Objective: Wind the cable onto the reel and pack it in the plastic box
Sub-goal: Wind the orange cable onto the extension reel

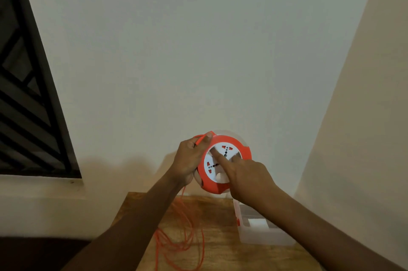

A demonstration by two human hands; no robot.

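Note:
I hold an orange cable reel [244, 149] with a white socket face up in front of the wall. My left hand [189, 158] grips its left rim and pinches the orange cable [184, 235] at the top edge. The cable hangs down from that hand and lies in loose loops on the wooden table [223, 257]. My right hand [247, 174] rests on the reel's face with its index finger stretched across the white centre. A clear plastic box [260, 238] with an orange latch stands open on the table, below my right forearm.
A pale wall fills most of the view, with a corner running down on the right. A dark window with a black grille [24, 103] sits on the left above a ledge. The table's left edge lies near the dangling cable.

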